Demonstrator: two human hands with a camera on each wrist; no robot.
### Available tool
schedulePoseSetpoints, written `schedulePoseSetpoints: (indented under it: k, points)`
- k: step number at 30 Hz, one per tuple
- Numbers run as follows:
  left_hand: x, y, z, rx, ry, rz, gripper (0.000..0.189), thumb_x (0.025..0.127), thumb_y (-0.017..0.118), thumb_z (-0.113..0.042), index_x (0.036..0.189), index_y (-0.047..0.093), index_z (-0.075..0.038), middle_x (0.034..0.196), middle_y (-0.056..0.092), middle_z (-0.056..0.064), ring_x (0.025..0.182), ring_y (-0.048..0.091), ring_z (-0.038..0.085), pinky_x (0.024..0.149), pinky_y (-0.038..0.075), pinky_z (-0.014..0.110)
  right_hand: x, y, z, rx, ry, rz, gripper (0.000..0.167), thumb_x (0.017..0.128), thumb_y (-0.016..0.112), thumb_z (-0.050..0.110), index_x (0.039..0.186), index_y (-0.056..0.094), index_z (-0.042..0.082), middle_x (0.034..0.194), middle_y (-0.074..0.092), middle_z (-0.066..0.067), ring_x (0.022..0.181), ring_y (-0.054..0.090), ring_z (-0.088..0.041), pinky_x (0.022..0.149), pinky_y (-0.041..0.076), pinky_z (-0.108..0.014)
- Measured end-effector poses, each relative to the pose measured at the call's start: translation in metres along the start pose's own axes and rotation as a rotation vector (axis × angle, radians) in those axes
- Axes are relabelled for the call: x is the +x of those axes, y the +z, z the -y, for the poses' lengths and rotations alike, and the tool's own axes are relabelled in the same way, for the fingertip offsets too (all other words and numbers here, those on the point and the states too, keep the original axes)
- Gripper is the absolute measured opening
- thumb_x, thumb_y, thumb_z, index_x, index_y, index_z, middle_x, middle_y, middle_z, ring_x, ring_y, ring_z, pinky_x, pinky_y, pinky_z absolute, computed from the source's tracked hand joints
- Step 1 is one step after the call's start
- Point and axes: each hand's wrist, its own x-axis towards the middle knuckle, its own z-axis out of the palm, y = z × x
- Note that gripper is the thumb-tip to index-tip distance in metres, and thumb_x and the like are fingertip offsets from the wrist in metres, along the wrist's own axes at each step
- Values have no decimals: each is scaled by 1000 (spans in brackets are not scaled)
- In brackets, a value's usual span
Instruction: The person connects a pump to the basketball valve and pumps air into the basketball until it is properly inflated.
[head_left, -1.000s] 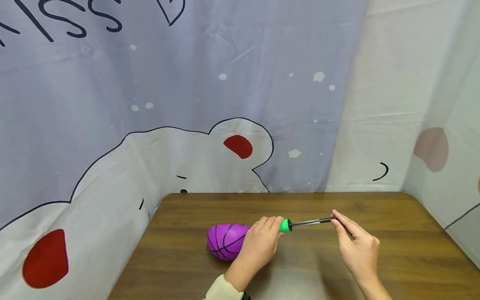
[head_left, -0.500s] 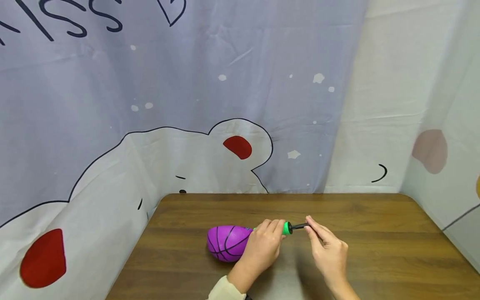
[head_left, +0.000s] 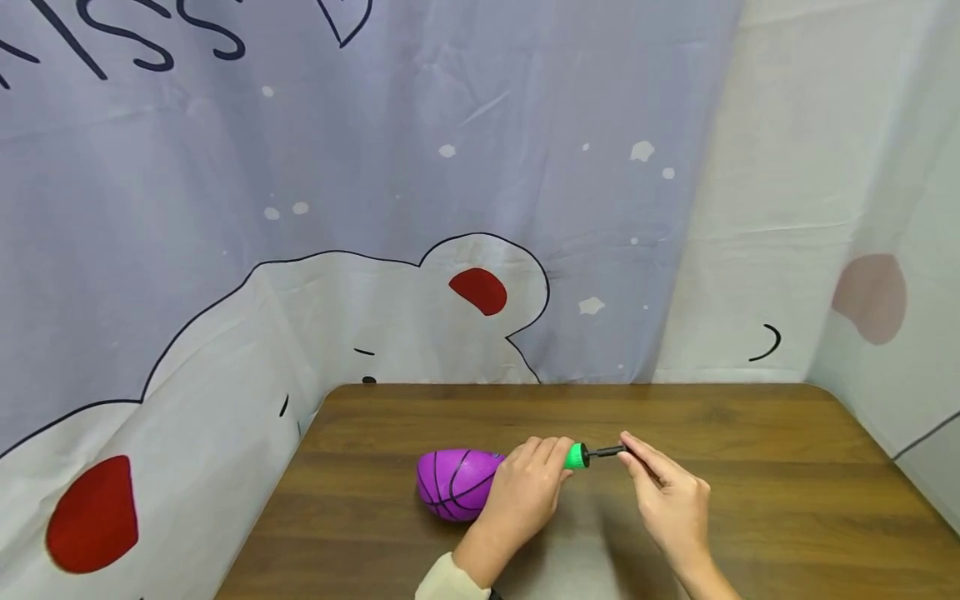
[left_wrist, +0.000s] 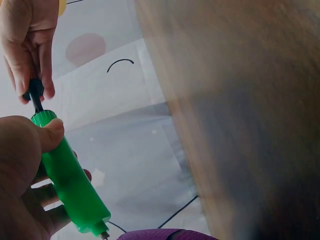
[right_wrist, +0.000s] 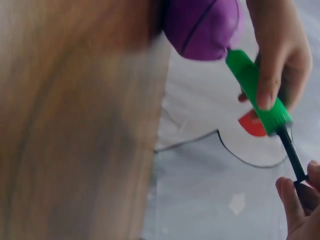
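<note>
My left hand [head_left: 521,492] grips the green barrel of a small hand pump [left_wrist: 75,180], thumb along its side. The pump's metal tip points at a purple ball [head_left: 457,483] with black basketball lines, which looks partly sunken and lies left of the hand. In the right wrist view the green barrel's end meets the ball [right_wrist: 210,30]. My right hand [head_left: 671,500] pinches the pump's black handle [right_wrist: 306,192] between thumb and fingers. A short length of dark rod shows between the handle and the barrel's ribbed green cap [head_left: 576,456].
Both hands work over a brown wood-grain table [head_left: 787,500]. Behind it and at both sides hangs a printed cloth [head_left: 480,167] with bears and red patches, reaching down to the table's back edge.
My right hand has moved left with the pump handle, pushing most of the rod into the barrel, then drawn slightly back right. The left hand and ball have barely moved.
</note>
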Motion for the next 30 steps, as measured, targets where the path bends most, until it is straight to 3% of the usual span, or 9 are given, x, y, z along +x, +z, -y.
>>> schedulePoseSetpoints:
  k: [9, 14, 22, 26, 30]
  points:
    - [2, -2, 4, 4, -18, 16, 42, 84, 80, -27, 117, 62, -12, 104, 69, -4, 90, 65, 13, 83, 56, 25, 14, -31, -6, -94, 95, -56, 31, 81, 81, -3, 110, 79, 8, 103, 76, -14, 92, 59, 23, 71, 46, 2]
    - [2, -3, 4, -4, -33, 20, 42, 83, 81, -27, 117, 62, -12, 104, 68, -3, 90, 65, 14, 82, 56, 25, 15, -38, -7, -110, 132, -45, 30, 83, 80, 1, 112, 79, 11, 104, 76, -11, 91, 59, 24, 72, 46, 2]
    - [4, -2, -1, 0, -20, -21, 42, 80, 83, -25, 115, 65, -9, 104, 70, -1, 90, 64, 15, 83, 57, 26, 7, -18, -2, -73, 52, -30, 30, 81, 81, -2, 109, 79, 8, 102, 77, -10, 94, 60, 21, 72, 47, 0]
    - [4, -2, -4, 5, -27, -12, 44, 79, 85, -24, 116, 66, -8, 106, 71, -1, 92, 65, 15, 86, 57, 27, 0, 1, 5, -42, -30, -38, 32, 77, 83, -5, 107, 79, 5, 102, 77, -11, 96, 62, 14, 73, 50, -2]
    - [4, -2, -6, 6, -23, 7, 44, 79, 84, -24, 116, 66, -9, 106, 70, -2, 91, 64, 15, 85, 57, 27, -9, 16, 8, -21, -50, -16, 33, 75, 83, -6, 106, 79, 4, 103, 77, -12, 95, 64, 6, 72, 52, -4]
